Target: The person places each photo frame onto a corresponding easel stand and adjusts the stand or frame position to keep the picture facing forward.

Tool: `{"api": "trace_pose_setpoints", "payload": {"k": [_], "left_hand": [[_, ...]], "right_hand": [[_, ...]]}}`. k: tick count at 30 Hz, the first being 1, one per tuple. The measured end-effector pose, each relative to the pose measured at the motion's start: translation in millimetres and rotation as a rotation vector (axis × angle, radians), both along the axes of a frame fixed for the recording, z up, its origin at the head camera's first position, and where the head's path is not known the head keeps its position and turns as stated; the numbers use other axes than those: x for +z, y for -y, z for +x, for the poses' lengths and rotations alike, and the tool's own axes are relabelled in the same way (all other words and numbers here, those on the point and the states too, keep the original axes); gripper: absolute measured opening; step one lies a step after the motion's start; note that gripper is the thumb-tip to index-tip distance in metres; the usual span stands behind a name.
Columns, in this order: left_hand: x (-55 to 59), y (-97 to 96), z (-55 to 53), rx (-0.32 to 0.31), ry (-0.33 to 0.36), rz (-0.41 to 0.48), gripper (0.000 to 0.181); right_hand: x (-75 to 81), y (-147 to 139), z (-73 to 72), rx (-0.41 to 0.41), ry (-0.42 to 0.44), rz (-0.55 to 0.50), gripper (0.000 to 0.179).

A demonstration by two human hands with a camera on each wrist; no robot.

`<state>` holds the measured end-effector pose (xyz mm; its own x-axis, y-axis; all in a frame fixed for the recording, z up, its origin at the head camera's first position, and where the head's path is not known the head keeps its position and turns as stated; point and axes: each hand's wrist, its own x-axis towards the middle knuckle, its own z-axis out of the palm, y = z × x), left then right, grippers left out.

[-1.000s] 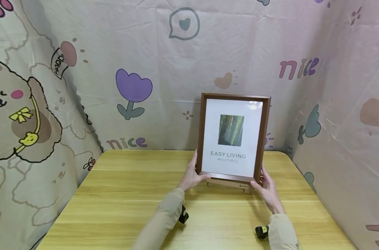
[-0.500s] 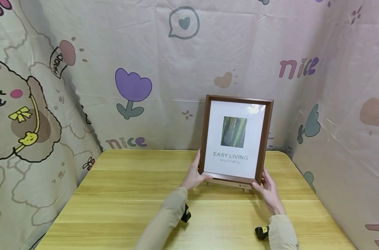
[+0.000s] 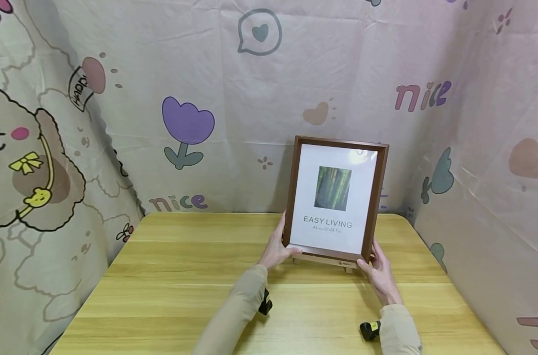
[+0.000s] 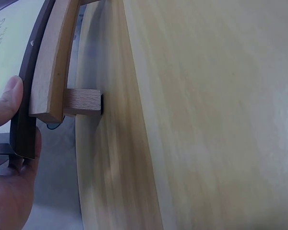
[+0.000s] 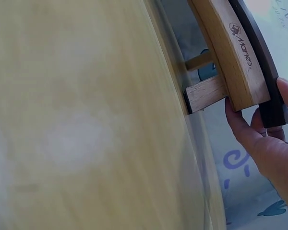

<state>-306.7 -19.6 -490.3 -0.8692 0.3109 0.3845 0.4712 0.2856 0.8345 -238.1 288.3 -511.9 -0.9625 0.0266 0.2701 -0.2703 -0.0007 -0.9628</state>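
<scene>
A brown-rimmed picture frame (image 3: 333, 229) reading "EASY LIVING" stands on the ledge of a small wooden easel (image 3: 322, 260), its top leaning back. My left hand (image 3: 275, 250) grips the lower left corner, thumb over the front of the rim and fingers behind. At the lower right corner my right hand (image 3: 381, 278) holds the rim the same way. In the right wrist view one of its fingers touches the end of the easel ledge (image 5: 245, 72), marked "Maries". The left wrist view shows the dark rim (image 4: 26, 100) against the ledge. Most of the easel is hidden behind the frame.
The easel stands toward the back right of a wood-grain table (image 3: 184, 276). Close behind the table hangs a printed cloth (image 3: 251, 98), with more cloth along both sides. A black wrist camera (image 3: 265, 303) sits under the left sleeve, another black camera (image 3: 370, 330) beside the right.
The picture frame has shifted slightly right and its top edge sits a little lower. My left hand has moved slightly right with it; both hands keep their hold.
</scene>
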Motion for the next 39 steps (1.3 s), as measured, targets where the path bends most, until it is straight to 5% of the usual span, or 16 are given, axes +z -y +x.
{"api": "trace_pose_setpoints", "payload": {"k": [7,13,23,39], "left_hand": [[0.1,-1.7,-0.7,0.024,0.033,0.005,0.124],[-1.4,-2.1,1.4,0.074,0.135,-0.003,0.113],[-7.4,0.5,6.1,0.038,0.221,-0.002,0.101],[-12.4,-0.9,4.2,0.047,0.184,-0.007,0.096]], "right_hand": [[0.7,1,-1.6,-0.024,0.031,0.034,0.088],[3.2,2,-1.9,-0.048,0.068,0.061,0.088],[10.3,3,-1.4,-0.064,0.176,0.159,0.080],[12.6,9,-5.2,-0.144,0.145,0.235,0.075]]}}
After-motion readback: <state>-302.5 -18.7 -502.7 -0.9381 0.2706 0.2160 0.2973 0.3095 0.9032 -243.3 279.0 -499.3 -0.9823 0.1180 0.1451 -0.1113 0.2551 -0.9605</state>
